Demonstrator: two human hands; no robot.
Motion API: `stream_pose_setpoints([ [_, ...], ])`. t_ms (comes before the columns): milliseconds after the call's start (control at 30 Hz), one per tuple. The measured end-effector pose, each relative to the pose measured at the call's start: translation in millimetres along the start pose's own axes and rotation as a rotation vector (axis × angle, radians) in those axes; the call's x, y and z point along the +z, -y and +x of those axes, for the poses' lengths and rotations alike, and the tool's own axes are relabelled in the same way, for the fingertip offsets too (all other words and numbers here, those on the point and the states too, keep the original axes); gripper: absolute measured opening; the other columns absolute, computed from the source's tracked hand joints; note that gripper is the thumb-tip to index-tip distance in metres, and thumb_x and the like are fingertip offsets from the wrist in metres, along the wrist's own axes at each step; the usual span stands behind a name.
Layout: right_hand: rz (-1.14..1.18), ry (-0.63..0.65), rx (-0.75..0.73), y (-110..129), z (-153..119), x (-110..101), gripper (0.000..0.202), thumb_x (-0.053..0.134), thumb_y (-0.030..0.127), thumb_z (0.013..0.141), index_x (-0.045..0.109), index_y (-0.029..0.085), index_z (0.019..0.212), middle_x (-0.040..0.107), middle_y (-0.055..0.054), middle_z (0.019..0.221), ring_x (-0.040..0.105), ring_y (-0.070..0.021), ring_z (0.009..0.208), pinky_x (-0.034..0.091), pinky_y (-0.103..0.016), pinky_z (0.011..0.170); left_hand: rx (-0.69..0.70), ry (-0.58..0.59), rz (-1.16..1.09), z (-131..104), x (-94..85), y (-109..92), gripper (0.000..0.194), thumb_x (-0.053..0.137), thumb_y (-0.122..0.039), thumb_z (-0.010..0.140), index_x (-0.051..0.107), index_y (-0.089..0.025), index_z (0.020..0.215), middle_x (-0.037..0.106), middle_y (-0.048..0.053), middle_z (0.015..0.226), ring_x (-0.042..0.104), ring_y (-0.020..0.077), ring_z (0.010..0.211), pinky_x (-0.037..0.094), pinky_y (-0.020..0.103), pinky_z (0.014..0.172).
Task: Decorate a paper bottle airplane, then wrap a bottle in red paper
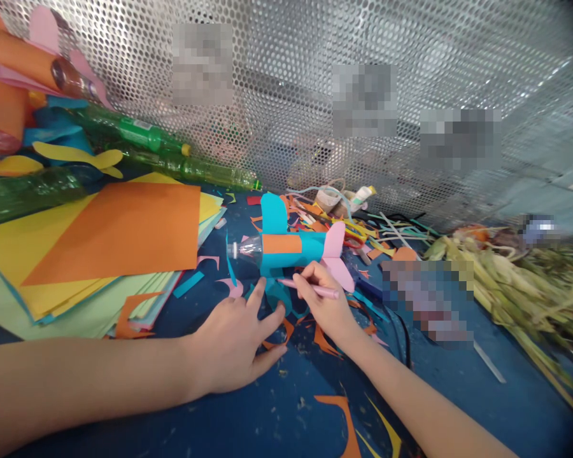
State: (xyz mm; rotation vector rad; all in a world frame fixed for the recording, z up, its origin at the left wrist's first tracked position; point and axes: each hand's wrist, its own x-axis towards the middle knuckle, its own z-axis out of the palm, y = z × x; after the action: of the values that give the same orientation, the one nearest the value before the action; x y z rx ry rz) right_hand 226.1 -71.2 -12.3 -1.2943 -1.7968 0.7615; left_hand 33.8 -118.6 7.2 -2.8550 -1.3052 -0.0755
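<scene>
A clear plastic bottle (249,249) lies on its side, cap to the left, wrapped in blue paper (314,248). It carries an orange paper strip (281,244), a blue wing (274,214) at its far side and pink tail fins (335,242) at the right. My right hand (322,296) pinches a pink pen (318,289), its tip by the near side of the bottle. My left hand (241,337) rests with fingers spread just in front of the bottle, near the blue near-side wing (277,294). Whether its fingertips touch the wing I cannot tell.
Coloured paper sheets (138,235) are stacked at the left, with green bottles (143,132) behind. Paper scraps (341,420) lie about the blue table (248,420). A glue bottle (363,196) stands by the perforated metal wall (286,89); dried husks (487,273) pile up right.
</scene>
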Motion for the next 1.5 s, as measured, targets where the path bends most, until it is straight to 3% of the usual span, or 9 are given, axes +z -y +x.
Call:
stream_pose_setpoints([
  [800,0.031,-0.032,0.024,-1.3,-0.2,0.5,0.028,0.049,0.032,0.089,0.037,0.022,0.066,0.038,0.006,0.057,0.037,-0.0109,0.051,0.03,-0.024,0.05,-0.012,0.009,-0.043,-1.2,-2.4,-0.3,0.051,0.037,-0.049,0.09,0.047,-0.023,0.133,0.039,0.025,0.139,0.062,0.0375,0.1,0.048,0.055,0.082],
  [1500,0.038,-0.01,0.021,-2.2,0.4,0.6,0.028,0.049,0.035,0.089,0.038,0.022,0.066,0.041,0.005,0.056,0.038,-0.0108,0.05,0.032,-0.024,0.049,-0.009,0.014,-0.032,0.0,-2.0,-0.1,0.051,0.036,-0.05,0.091,0.046,-0.024,0.134,0.038,0.026,0.139,0.063,0.0382,0.098,0.049,0.055,0.079],
])
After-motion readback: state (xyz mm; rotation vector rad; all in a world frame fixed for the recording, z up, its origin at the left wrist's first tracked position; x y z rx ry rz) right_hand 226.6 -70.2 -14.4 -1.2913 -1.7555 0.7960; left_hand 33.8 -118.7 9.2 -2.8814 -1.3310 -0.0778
